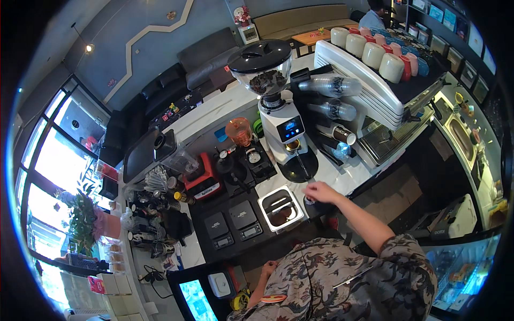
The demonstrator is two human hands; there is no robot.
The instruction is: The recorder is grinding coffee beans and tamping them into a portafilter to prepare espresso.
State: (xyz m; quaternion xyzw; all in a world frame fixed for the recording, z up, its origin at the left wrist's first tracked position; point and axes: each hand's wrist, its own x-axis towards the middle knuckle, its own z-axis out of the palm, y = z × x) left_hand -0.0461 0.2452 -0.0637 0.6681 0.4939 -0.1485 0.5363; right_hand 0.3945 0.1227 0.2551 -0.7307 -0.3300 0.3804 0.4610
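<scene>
Along the right stretch of the pale counter, a white espresso machine is the largest thing, with cups in rows on top. To its left stands a tall white coffee grinder, its long axis upright: black lid, clear hopper with dark beans, lit screen. It lies ahead and a little left of the right hand, which is much nearer to it than the left hand. Just left of the right hand sits a rectangular steel container, long axis running away from the person, bright-rimmed, dark inside, crossed by a bar. The left hand hangs low beside the body; I cannot tell whether it holds anything. The right hand's fingers curl narrowly above a small grey item, part hidden; whether they grip it, I cannot tell.
</scene>
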